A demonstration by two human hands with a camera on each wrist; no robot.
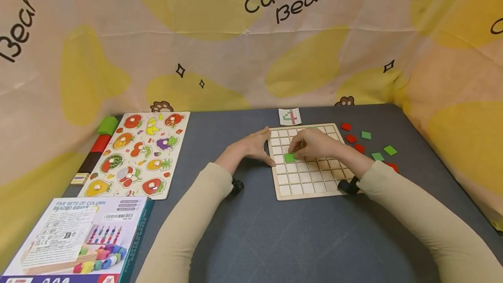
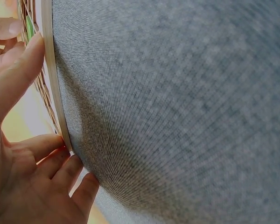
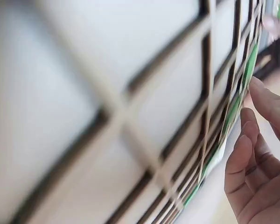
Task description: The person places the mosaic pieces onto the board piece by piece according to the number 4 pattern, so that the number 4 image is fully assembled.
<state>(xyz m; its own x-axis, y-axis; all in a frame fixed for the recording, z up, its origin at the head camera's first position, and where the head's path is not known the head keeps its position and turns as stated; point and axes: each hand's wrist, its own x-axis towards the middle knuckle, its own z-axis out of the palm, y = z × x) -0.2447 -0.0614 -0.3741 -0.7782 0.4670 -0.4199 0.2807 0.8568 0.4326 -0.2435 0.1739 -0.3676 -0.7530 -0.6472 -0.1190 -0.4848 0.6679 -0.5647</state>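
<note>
My right hand (image 1: 314, 144) is over the wooden grid board (image 1: 310, 189), its thumb and fingertips at a green square tile (image 1: 289, 157) near the board's left side. In the right wrist view the thumb meets that green tile (image 3: 250, 65), and the other fingers are bent. My left hand (image 1: 253, 145) rests against the board's left edge with thumb and fingers spread apart. The left wrist view shows its thumb and index fingertip touching the wooden rim (image 2: 51, 70). White squares fill the visible cells; more green shows behind my right hand.
Several loose red tiles (image 1: 351, 138) and green tiles (image 1: 390, 150) lie right of the board. A small pattern card (image 1: 289, 117) stands behind it. To the left are a fruit puzzle board (image 1: 163, 182), coloured blocks (image 1: 107, 125) and a bead box (image 1: 98, 230).
</note>
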